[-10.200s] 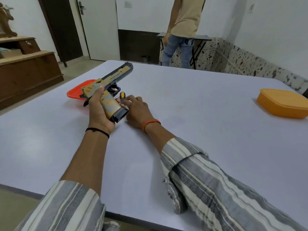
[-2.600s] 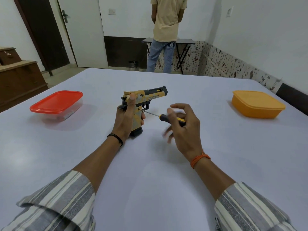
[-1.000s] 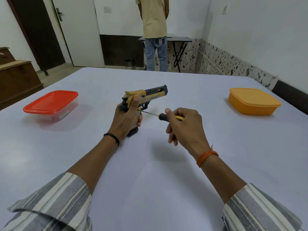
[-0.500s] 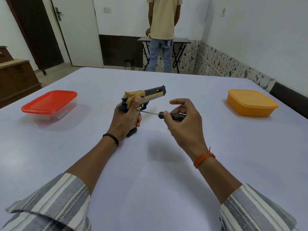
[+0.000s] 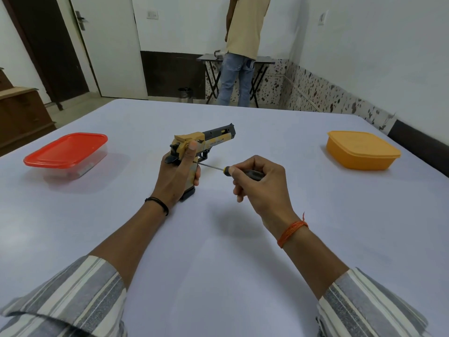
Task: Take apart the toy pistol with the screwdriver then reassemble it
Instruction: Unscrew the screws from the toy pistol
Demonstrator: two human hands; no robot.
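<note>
The tan and black toy pistol [image 5: 213,139] stands upright on its grip base at the middle of the white table [image 5: 218,239], barrel pointing right and away. My left hand [image 5: 177,173] grips its handle, thumb up along the slide. My right hand [image 5: 260,183] holds the black-handled screwdriver [image 5: 252,175] with curled fingers. The thin metal shaft runs left, and its tip meets the pistol's side just above the grip, near the trigger.
A clear box with a red lid [image 5: 68,152] sits at the left of the table, an orange lidded box [image 5: 359,152] at the right. A person [image 5: 243,49] stands by a small folding table at the far wall.
My right hand's fingers have curled tighter round the screwdriver handle, index finger no longer raised. The pistol and my left hand stay in place.
</note>
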